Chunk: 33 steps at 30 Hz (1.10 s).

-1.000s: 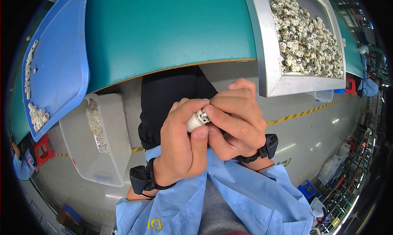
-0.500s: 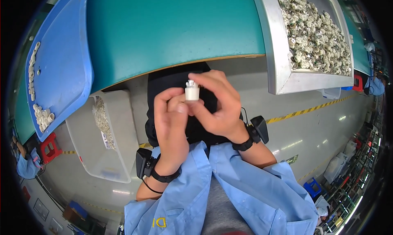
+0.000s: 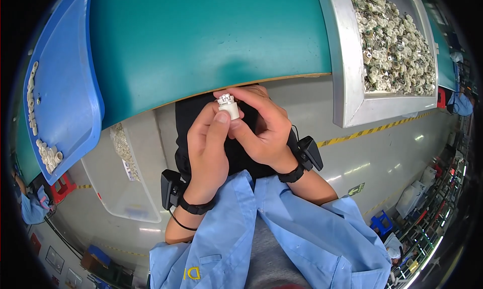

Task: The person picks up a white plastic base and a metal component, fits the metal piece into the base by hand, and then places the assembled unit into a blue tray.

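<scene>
In front of my lap, just below the table's edge, both hands meet around a small white cylindrical part (image 3: 229,109). It has a smooth round sleeve at the bottom and a notched, pronged insert (image 3: 226,98) standing out at the top. My left hand (image 3: 209,140) pinches the sleeve from the left, thumb on its near side. My right hand (image 3: 264,128) closes on it from the right, with the thumb near its lower end and the index finger reaching behind the top. Some fingertips are hidden behind the part.
A blue tray (image 3: 70,82) with several white sleeves (image 3: 49,156) lies at the left of the green table (image 3: 211,32). On the right, a metal-framed tray (image 3: 348,62) holds a heap of small white-and-metal pieces (image 3: 397,47). A translucent bin (image 3: 118,188) stands below left.
The white part has shifted slightly up and left and now tilts, its notched top leaning left. My right index finger has moved behind its top. The view has shifted a little.
</scene>
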{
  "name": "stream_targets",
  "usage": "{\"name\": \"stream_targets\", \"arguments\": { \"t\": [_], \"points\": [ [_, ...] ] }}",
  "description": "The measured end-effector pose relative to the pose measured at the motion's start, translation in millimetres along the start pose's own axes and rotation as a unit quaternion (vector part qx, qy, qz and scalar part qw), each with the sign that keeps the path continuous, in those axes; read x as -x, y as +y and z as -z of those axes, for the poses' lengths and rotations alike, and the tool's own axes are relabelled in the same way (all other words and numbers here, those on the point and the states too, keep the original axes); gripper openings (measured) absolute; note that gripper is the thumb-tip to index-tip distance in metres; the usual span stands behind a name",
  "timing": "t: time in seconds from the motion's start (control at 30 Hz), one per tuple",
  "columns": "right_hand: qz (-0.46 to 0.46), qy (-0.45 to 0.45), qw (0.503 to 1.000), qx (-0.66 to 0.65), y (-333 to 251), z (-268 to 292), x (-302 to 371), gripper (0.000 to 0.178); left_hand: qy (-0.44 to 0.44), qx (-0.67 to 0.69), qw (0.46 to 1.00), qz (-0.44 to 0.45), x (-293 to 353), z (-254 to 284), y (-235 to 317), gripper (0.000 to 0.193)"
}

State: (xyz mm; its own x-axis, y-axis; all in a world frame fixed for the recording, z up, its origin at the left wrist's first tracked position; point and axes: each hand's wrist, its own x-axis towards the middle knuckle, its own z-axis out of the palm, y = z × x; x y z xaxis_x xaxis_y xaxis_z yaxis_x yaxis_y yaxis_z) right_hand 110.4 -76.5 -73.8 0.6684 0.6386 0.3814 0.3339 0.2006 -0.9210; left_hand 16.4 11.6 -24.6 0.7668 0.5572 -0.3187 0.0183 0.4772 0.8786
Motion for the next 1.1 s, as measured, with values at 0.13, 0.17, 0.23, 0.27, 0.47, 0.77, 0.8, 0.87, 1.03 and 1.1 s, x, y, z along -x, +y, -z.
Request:
{"name": "stream_targets", "arguments": {
  "t": [0.13, 0.17, 0.23, 0.27, 0.47, 0.77, 0.8, 0.87, 1.03, 1.1],
  "points": [
    [-0.027, 0.011, 0.999, -0.020, 0, -1, 0, 0.041, -0.017, -0.004, 1.000, -0.004, -4, 1, -1, 0.028],
    [-0.037, 0.014, 0.999, -0.026, 0, -2, 0, 0.041, -0.025, -0.004, 1.000, -0.005, -5, 2, -1, 0.028],
    [-0.026, 0.019, 0.999, -0.013, 3, -3, -1, 0.040, -0.029, -0.005, 1.000, -0.001, -8, 1, 1, 0.029],
    [-0.013, 0.025, 1.000, 0.000, 4, -4, -1, 0.040, -0.034, -0.006, 0.999, 0.003, -9, 0, 2, 0.030],
    [-0.014, 0.007, 0.999, 0.043, 6, -4, 0, 0.039, -0.080, -0.029, 0.996, -0.005, -14, 8, -1, 0.035],
    [0.012, 0.001, 0.997, 0.081, 8, -2, -5, 0.042, -0.089, 0.042, 0.994, 0.040, -12, -4, 3, 0.041],
    [-0.008, -0.012, 0.996, 0.086, 5, -1, -4, 0.043, -0.082, 0.056, 0.994, 0.053, -11, -6, 5, 0.042],
    [-0.033, -0.027, 0.995, 0.091, 2, 2, -5, 0.043, -0.072, 0.072, 0.992, 0.069, -10, -8, 3, 0.042],
    [-0.040, -0.042, 0.995, 0.075, 2, 9, -12, 0.045, -0.070, 0.114, 0.990, 0.053, -9, -15, -1, 0.041],
    [-0.016, -0.048, 0.995, 0.083, 3, 12, -14, 0.051, -0.050, 0.139, 0.988, 0.048, -7, -21, -3, 0.041]
  ]
}}
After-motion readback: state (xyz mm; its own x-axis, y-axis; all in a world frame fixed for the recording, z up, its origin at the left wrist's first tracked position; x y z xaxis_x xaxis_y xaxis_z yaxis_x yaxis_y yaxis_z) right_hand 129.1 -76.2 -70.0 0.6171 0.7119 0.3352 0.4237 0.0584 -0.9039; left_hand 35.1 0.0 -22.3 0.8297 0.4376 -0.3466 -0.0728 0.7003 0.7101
